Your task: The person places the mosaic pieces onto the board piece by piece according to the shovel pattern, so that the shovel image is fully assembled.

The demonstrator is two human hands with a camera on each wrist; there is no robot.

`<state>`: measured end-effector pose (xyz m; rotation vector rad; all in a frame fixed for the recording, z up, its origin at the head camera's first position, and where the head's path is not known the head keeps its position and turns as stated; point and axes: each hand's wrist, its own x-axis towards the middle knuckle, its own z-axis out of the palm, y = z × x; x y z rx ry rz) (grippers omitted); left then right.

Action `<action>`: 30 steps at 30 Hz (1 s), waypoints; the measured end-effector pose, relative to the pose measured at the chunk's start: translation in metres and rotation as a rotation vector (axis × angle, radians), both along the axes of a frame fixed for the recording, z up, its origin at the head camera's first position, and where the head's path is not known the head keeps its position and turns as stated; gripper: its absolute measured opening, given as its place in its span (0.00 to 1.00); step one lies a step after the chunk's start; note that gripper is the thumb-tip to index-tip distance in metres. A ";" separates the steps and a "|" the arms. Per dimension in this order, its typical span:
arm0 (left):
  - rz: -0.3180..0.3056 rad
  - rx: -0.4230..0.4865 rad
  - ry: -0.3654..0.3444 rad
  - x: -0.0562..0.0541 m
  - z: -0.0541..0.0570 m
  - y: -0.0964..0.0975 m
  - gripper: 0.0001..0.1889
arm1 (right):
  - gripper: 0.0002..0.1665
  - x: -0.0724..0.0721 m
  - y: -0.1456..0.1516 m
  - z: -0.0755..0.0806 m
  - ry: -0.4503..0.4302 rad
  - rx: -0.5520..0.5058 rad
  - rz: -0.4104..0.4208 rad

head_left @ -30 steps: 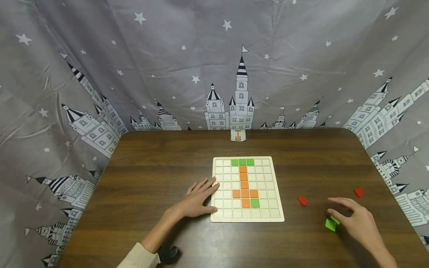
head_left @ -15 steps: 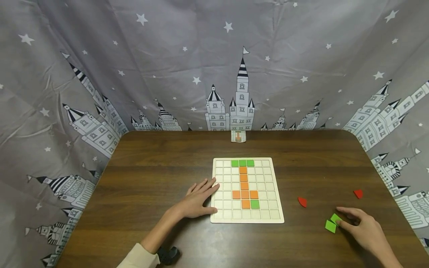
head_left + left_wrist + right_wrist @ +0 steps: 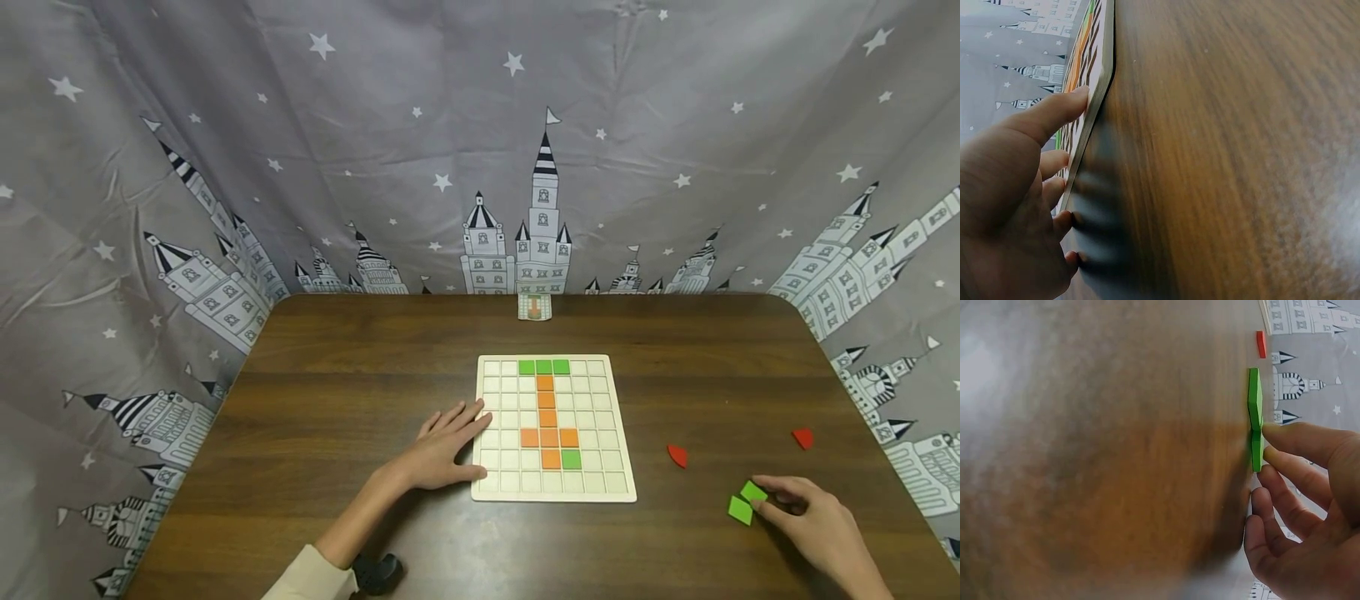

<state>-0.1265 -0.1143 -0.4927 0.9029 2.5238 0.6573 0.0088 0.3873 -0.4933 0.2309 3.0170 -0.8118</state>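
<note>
A cream grid board (image 3: 600, 483) lies mid-table, with green squares and orange squares (image 3: 549, 437) set in its cells. My left hand (image 3: 438, 450) rests at the board's left edge, fingers spread and thumb on the rim; the left wrist view shows the thumb (image 3: 1066, 112) touching the board's edge. To the right lie two green square tiles, corner to corner. My right hand (image 3: 813, 517) pinches the farther green tile (image 3: 753, 491) between thumb and index finger. The nearer green tile (image 3: 739, 510) lies beside it. In the right wrist view the remaining fingers curl near the tabletop.
Two red quarter-round pieces lie on the right: one red piece (image 3: 677, 455) between board and hand, another red piece (image 3: 803, 438) beyond the hand. A small pattern card (image 3: 534, 307) sits at the table's back edge, before a grey castle-print curtain (image 3: 375, 150).
My right hand has come down and toward me, and its thumb and index finger have closed on the farther green tile. The left hand stays on the board.
</note>
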 end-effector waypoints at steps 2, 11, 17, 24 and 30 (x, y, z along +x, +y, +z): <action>0.001 0.004 -0.006 0.000 0.001 0.000 0.42 | 0.21 0.000 -0.001 0.001 -0.025 -0.005 0.000; -0.005 0.007 -0.011 0.000 0.001 0.000 0.42 | 0.22 0.005 -0.004 0.000 -0.009 0.002 -0.003; -0.004 0.004 -0.005 -0.001 0.001 0.000 0.42 | 0.22 0.005 -0.003 0.000 -0.005 0.003 0.019; -0.008 0.004 -0.003 -0.001 0.000 0.000 0.42 | 0.22 0.004 -0.003 0.002 -0.025 0.009 0.037; -0.006 0.008 -0.006 -0.001 0.000 0.000 0.42 | 0.22 0.004 -0.003 -0.002 0.031 0.020 0.024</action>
